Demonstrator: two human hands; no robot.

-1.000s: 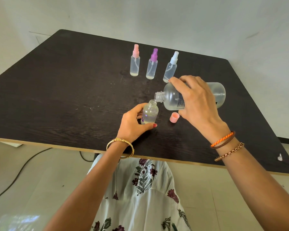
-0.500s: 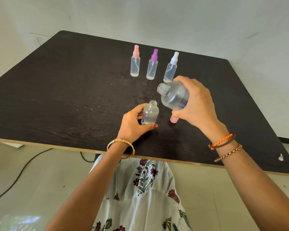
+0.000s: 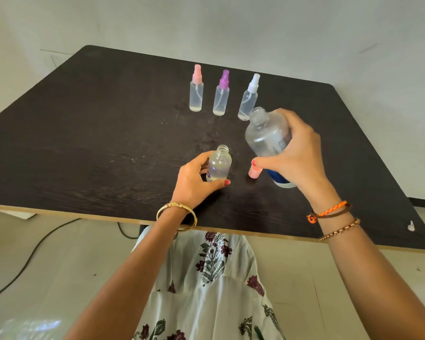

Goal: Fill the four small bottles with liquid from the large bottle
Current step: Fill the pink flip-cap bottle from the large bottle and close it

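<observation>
My left hand (image 3: 194,180) grips a small open clear bottle (image 3: 219,165) standing on the dark table (image 3: 84,148); it holds liquid and has no cap. My right hand (image 3: 297,153) holds the large clear bottle (image 3: 268,136) nearly upright, its open neck leaning slightly left, its blue-labelled base at or just above the table. A pink cap (image 3: 254,171) lies between the two bottles. Three small spray bottles stand in a row at the back: pink-topped (image 3: 196,90), purple-topped (image 3: 221,94) and white-topped (image 3: 248,98).
The table's near edge (image 3: 108,215) runs just in front of my wrists. A small white object (image 3: 411,226) lies at the table's near right corner. A black cable (image 3: 35,251) trails on the floor at the left. A white wall stands behind the table.
My right hand has swung the large bottle from lying tipped over the small bottle's mouth back to nearly upright and lowered it to the right. My left hand and the small bottle stayed put.
</observation>
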